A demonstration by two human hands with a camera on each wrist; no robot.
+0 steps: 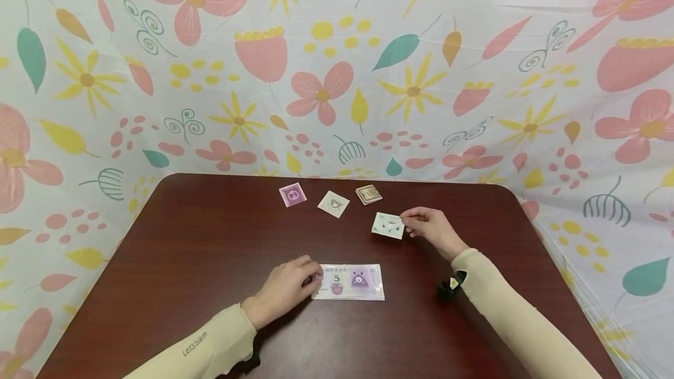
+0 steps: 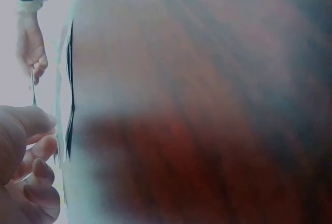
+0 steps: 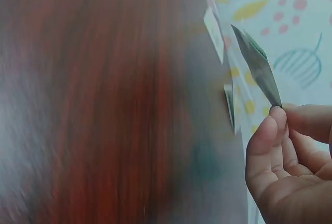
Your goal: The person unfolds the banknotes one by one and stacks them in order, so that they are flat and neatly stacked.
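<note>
Here, we see the right hand [image 1: 433,231] pinching a folded pale-green note [image 1: 388,226] above the worktop [image 1: 210,238], the left hand [image 1: 284,288] pinching the left end of the purple 5 note [image 1: 358,282] nearer us.

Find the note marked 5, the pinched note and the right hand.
Note marked 5 [image 1: 350,282]: head view, middle of its face.
Pinched note [image 1: 387,225]: head view, middle of its face.
Right hand [image 1: 434,231]: head view, back of the hand.

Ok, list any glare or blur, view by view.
Head: fairly crisp, soft sheen low on the table; left wrist: blown out at left, washing out the right hand, table hazy; right wrist: table blurred, pale glare at left.
</note>
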